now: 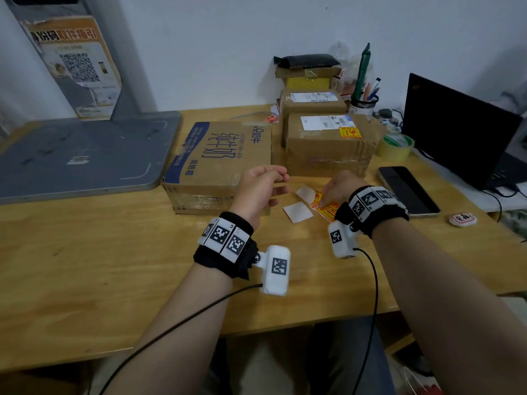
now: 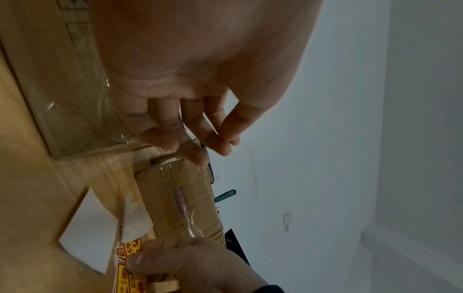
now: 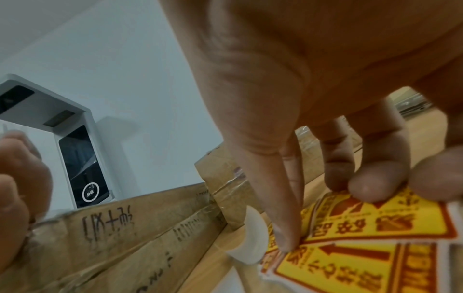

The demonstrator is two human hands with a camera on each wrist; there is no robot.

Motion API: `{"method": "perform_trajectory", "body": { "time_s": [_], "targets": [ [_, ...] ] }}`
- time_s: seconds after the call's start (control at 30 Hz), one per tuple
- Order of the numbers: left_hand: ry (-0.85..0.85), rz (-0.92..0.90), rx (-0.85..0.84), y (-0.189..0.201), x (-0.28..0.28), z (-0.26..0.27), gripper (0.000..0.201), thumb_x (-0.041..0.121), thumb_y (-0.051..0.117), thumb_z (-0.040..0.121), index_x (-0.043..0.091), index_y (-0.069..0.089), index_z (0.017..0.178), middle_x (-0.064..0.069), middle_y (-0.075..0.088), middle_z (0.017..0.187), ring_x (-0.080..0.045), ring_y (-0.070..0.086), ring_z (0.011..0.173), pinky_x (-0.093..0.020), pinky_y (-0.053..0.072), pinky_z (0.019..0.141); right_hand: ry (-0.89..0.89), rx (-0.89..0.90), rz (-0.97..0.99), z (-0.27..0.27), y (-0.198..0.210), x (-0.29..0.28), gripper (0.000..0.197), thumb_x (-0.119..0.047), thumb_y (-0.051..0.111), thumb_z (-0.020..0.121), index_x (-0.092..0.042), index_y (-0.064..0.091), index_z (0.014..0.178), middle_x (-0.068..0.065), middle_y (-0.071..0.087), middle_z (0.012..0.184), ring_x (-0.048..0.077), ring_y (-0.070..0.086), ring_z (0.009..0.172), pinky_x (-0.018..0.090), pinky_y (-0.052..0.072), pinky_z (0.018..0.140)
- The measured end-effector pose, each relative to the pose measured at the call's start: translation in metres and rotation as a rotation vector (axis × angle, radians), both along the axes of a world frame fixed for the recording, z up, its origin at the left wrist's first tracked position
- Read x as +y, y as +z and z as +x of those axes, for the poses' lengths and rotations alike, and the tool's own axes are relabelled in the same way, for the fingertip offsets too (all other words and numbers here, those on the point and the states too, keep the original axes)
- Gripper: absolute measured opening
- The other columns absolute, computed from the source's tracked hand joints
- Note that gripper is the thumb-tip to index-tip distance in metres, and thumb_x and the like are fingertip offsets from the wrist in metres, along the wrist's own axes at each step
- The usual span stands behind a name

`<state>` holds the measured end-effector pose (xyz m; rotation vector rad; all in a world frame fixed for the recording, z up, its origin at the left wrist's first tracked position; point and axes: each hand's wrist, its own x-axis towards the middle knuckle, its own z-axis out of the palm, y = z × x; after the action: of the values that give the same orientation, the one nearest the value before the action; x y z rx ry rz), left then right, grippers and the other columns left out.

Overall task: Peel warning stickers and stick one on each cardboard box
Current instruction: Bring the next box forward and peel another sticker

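- Your R hand pinches the warning stickers at an edge, prob. to lift one for peeling.
- L hand hovers alongside, fingers loosely curled, empty, ready to assist.

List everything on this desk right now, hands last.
milk box: one, brown with blue print, centre.
parcel boxes: three, brown, right of it; front one has a sticker.
warning stickers: pile, yellow-red, before the parcel boxes.
backing papers: two, white, beside the stickers.
tape roll: one, yellowish, right of boxes.
phone: one, black, right.
laptop: one, black, far right.
pen cup: one, dark, back.
platform: one, grey, left.
left hand: raised, empty.
right hand: fingertips on stickers.
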<state>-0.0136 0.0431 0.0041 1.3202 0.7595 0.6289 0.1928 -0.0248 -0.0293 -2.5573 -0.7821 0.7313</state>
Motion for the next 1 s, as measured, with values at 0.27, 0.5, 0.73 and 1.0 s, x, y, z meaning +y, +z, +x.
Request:
{"method": "perform_trajectory", "body": {
  "time_s": [0.27,0.5,0.73,1.0],
  "targets": [
    [0.006,-0.007,-0.009,-0.002,0.0,0.001,0.025,0.004,0.05,0.096,0.019,0.069,0.089,0.003,0.069,0.083,-0.018,0.067,0.075,-0.03,0.044,0.064,0.028,-0.037,-0.044,0.008,-0.008,0.007,0.056,-0.028,0.094,0.071,0.0,0.074,0.115,0.014,0.074,0.107,0.032,0.071,0.099,0.045,0.059,0.091],
    [0.009,-0.016,-0.012,-0.002,0.001,-0.001,0.026,0.003,0.05,0.096,0.019,0.068,0.088,0.002,0.07,0.082,-0.019,0.067,0.076,-0.028,0.043,0.06,0.076,-0.064,-0.116,0.008,-0.007,0.015,0.045,-0.04,0.093,0.069,-0.005,0.066,0.076,0.009,0.065,0.075,0.023,0.061,0.065,0.029,0.046,0.057],
    [0.005,-0.016,-0.009,-0.002,0.003,-0.001,0.025,0.003,0.05,0.096,0.018,0.068,0.089,0.003,0.07,0.081,-0.018,0.067,0.075,-0.028,0.044,0.06,0.098,-0.065,-0.119,0.009,0.0,0.016,0.041,-0.032,0.093,0.071,-0.005,0.063,0.068,0.009,0.064,0.071,0.022,0.06,0.061,0.032,0.046,0.059],
    [0.005,-0.014,-0.004,-0.001,0.003,-0.003,0.024,0.004,0.049,0.097,0.018,0.068,0.091,0.002,0.069,0.082,-0.016,0.067,0.071,-0.028,0.043,0.059,0.12,-0.131,-0.18,0.011,-0.002,0.022,0.049,-0.046,0.095,0.061,-0.006,0.068,0.071,0.016,0.076,0.083,0.028,0.072,0.073,0.041,0.06,0.073]
  ]
}}
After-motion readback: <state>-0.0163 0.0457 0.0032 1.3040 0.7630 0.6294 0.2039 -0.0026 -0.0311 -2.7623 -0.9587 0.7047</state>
